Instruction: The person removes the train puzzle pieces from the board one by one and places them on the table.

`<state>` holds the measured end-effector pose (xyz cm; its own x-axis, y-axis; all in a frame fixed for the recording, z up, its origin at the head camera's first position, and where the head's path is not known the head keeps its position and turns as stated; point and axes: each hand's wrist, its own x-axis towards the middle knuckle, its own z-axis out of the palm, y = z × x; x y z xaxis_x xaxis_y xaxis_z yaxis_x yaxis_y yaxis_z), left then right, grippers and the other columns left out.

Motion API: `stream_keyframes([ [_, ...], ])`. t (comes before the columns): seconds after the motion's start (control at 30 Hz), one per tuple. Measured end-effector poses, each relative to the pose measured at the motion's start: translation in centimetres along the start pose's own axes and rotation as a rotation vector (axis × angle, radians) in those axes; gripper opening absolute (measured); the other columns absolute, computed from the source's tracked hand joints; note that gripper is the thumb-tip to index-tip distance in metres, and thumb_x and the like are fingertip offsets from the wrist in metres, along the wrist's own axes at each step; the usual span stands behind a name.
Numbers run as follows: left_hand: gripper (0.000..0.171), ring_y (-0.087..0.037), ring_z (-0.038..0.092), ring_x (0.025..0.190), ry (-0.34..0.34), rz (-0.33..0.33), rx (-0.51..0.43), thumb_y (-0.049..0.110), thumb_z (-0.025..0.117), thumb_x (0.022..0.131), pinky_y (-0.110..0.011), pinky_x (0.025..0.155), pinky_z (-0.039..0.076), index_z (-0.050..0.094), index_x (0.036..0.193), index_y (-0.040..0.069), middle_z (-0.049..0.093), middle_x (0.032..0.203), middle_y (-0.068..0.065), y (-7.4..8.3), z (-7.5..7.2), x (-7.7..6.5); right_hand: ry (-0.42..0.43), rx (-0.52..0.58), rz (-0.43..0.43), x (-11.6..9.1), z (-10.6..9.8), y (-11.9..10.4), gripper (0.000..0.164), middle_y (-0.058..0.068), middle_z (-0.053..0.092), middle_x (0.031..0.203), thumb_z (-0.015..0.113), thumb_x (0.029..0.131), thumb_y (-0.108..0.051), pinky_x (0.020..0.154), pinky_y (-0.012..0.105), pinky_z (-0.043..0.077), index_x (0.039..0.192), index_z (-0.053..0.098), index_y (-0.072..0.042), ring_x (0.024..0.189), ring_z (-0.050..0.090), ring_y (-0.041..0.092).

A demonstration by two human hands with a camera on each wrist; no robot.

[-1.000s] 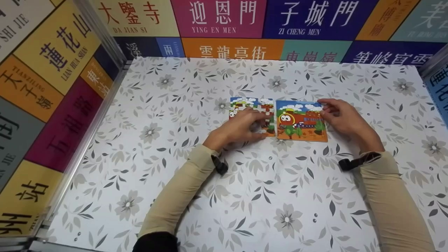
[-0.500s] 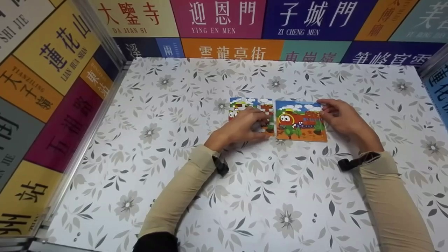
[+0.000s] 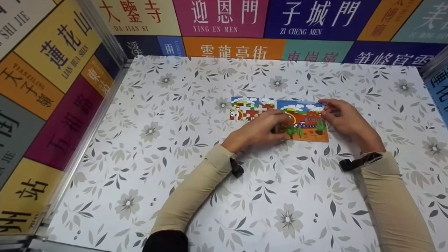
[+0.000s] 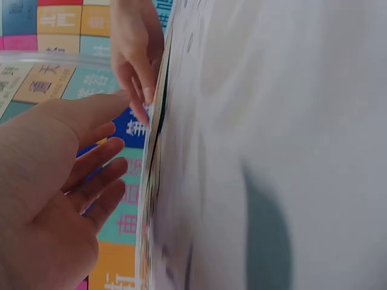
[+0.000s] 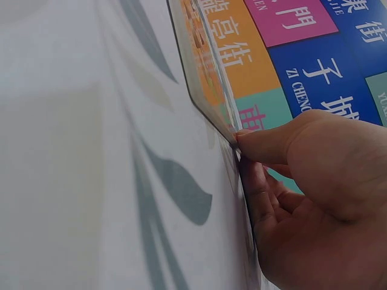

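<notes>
A picture board [image 3: 308,131] with a red cartoon train, blue sky and orange ground lies flat on the table. My right hand [image 3: 344,117] pinches its upper right corner between thumb and fingers, as the right wrist view [image 5: 326,187] also shows. The left hand [image 3: 262,129] hovers at the board's left edge, its loosely bent fingers covering part of the train. In the left wrist view that hand [image 4: 60,169] has thumb and fingers apart, with nothing between them. Just left of the board lies a jigsaw [image 3: 246,110] of the same train, with pale gaps; its lower part is hidden.
A white tablecloth [image 3: 245,210] with grey leaves and flowers covers the table. Colourful panels with Chinese characters [image 3: 220,17] stand along the back and left sides. Each wrist wears a black strap.
My left hand has moved right, from over the jigsaw to the left edge of the board. More of the jigsaw's upper part shows now. The right hand has stayed at the board's corner.
</notes>
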<state>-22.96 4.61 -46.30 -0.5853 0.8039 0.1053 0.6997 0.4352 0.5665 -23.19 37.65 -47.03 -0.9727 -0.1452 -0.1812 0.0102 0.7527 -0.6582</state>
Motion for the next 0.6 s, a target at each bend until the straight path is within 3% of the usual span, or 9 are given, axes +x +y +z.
stream_keyframes([
  [0.27,0.061,-0.018,0.044,0.156,-0.072,-0.063,0.067,0.044,0.075,0.103,-0.03,0.131,0.031,0.059,0.156,0.019,0.052,0.166,-0.001,1.1,1.3,2.5,0.006,-0.002,0.001,0.0,0.1,0.1,0.056,0.021,0.057,0.14,0.058,0.113,-0.023,0.116,0.059,0.042,0.166,0.044,-0.017,0.131,0.057,0.038],
  [0.43,0.06,-0.019,0.044,0.153,-0.081,-0.091,0.106,0.045,0.076,0.102,-0.034,0.129,0.034,0.06,0.156,0.023,0.054,0.164,0.001,1.3,1.7,3.0,0.006,-0.003,-0.002,0.0,0.1,0.1,0.056,0.021,0.058,0.14,0.059,0.112,-0.023,0.114,0.055,0.043,0.166,0.044,-0.018,0.13,0.057,0.036],
  [0.6,0.056,-0.018,0.047,0.149,-0.062,-0.096,0.112,0.046,0.075,0.102,-0.034,0.126,0.037,0.063,0.153,0.024,0.056,0.16,0.0,1.3,1.9,3.0,0.013,-0.028,-0.045,0.2,0.0,0.1,0.053,0.024,0.06,0.139,0.058,0.113,-0.021,0.11,0.049,0.044,0.164,0.047,-0.011,0.129,0.06,0.039],
])
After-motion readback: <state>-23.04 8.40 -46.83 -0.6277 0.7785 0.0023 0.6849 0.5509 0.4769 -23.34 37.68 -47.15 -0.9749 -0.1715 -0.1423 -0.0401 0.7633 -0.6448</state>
